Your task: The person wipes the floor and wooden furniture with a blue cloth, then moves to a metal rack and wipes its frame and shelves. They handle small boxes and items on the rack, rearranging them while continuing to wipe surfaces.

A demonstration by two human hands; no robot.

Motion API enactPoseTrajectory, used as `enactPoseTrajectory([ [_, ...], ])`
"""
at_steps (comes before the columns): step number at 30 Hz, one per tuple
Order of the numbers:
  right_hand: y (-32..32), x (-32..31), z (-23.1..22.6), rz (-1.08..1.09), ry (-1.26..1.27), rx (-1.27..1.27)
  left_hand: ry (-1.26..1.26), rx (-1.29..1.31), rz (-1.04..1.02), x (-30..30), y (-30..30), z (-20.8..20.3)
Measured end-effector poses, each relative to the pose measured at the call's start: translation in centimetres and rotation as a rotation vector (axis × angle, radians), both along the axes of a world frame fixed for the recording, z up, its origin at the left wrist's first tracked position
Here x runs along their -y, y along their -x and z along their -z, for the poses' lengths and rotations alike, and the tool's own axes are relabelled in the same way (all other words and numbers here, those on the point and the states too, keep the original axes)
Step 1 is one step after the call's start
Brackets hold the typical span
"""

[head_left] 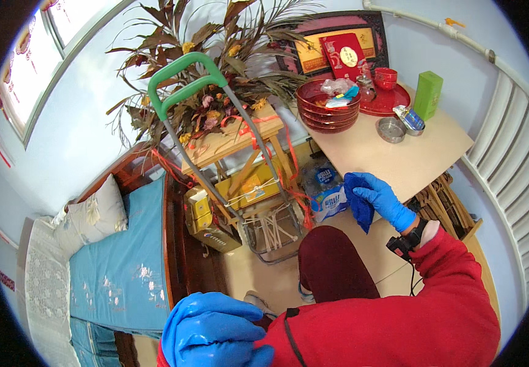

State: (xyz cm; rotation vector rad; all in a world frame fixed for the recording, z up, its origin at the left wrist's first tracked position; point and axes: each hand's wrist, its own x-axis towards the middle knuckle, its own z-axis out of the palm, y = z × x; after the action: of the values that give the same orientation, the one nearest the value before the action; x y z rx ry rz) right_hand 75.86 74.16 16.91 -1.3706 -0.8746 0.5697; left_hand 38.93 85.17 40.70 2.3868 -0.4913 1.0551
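My right hand [385,199], in a blue rubber glove, grips a dark blue cloth [361,211] at the near left edge of the beige table [408,156]. The cloth hangs down from the fingers beside the table. Low at the left, my left hand [215,327] wears the same kind of glove and is held close to my body. Its fingers are curled, and its palm side is hidden. On the table stand stacked dark red dishes [328,119] with plastic wrappings in the top one, a round metal tin [391,129] and a green box [428,95].
A folding hand cart with a green handle [188,61] stands left of the table, before a wooden stand [270,125] bearing dried flowers. Wrapped water bottles [328,202] lie beneath the table's edge. A bed [123,269] lies left, a white radiator [503,131] right.
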Motion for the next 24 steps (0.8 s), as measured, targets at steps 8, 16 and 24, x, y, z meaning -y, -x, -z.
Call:
enactPoseTrajectory([
  [8,0.3,0.1,-0.5,0.046,0.047,0.084,0.018,0.173,0.163,-2.5,-1.9,0.4],
  [16,-0.3,0.0,-0.1,0.017,0.092,0.063,-0.094,0.172,-0.015,-3.3,-1.5,0.9],
  [24,-0.5,-0.1,0.3,-0.033,0.012,0.029,0.073,0.155,-0.44,-9.9,-6.6,6.2],
])
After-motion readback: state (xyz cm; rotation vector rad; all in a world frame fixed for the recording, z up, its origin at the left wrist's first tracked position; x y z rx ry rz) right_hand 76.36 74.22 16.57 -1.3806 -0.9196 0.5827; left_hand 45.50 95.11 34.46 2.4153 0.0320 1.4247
